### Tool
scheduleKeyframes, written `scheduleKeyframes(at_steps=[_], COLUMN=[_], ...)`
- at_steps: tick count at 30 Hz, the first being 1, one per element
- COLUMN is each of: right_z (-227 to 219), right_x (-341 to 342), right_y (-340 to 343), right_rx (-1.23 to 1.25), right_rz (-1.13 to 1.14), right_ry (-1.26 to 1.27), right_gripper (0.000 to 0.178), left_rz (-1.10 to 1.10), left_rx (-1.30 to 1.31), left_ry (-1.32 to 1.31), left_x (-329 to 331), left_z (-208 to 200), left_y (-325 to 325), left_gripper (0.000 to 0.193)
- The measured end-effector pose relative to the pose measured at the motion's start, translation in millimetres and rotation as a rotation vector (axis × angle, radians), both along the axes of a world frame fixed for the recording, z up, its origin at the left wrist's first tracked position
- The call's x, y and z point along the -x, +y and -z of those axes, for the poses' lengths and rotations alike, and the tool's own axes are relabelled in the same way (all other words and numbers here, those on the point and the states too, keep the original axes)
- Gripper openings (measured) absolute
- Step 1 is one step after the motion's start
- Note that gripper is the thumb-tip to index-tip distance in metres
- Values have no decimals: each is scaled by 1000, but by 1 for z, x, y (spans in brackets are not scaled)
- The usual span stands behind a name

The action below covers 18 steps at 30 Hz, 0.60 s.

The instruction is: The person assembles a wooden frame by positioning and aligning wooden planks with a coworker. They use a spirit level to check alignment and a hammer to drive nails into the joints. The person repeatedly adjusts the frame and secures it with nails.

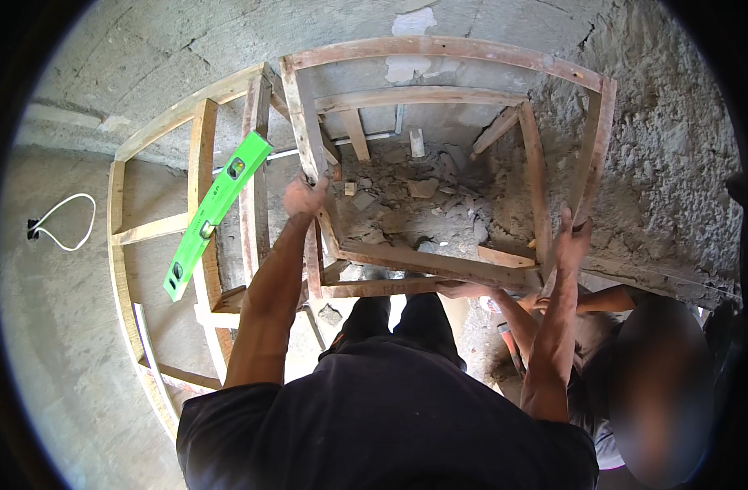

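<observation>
My left hand (305, 196) is closed around the left upright of a box-shaped wooden frame (439, 46). On the opposite side, my right hand (573, 242) grips the frame's right-hand bar, fingers wrapped over the wood. The frame stands in front of me, its long bars running left to right. Another person's hand (465, 290) rests against the low front bar (386, 287). Left of my left forearm, a green spirit level (219, 214) leans aslant across a second wooden frame (201, 155), touched by neither hand.
Rubble (423, 188) and dust cover the floor inside the frame. The other person (594, 343) crouches close by at my lower right. A white cable loop (78, 222) sticks out of the left wall. Rough concrete (668, 155) rises at the right.
</observation>
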State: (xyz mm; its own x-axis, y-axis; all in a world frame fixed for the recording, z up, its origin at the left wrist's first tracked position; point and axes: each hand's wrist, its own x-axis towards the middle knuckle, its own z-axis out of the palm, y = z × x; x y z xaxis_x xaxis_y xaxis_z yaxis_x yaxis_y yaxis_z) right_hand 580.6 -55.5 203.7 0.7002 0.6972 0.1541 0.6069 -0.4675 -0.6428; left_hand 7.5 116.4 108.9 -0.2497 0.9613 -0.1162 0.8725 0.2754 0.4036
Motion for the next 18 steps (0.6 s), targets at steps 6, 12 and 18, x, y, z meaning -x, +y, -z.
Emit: scheduleKeyframes(at_steps=[6, 12, 18], right_z=[-22, -18, -7], right_x=[25, 40, 41], right_y=[-33, -74, -111], right_rx=[94, 31, -60], right_rz=[53, 107, 156], right_ry=[-22, 239, 294], right_gripper=[57, 45, 53], left_rz=[23, 111, 213], left_rx=[96, 180, 167], left_ry=[84, 66, 12], left_x=[12, 7, -6], left_z=[7, 6, 4], left_y=[3, 3, 9], left_gripper=[73, 71, 72])
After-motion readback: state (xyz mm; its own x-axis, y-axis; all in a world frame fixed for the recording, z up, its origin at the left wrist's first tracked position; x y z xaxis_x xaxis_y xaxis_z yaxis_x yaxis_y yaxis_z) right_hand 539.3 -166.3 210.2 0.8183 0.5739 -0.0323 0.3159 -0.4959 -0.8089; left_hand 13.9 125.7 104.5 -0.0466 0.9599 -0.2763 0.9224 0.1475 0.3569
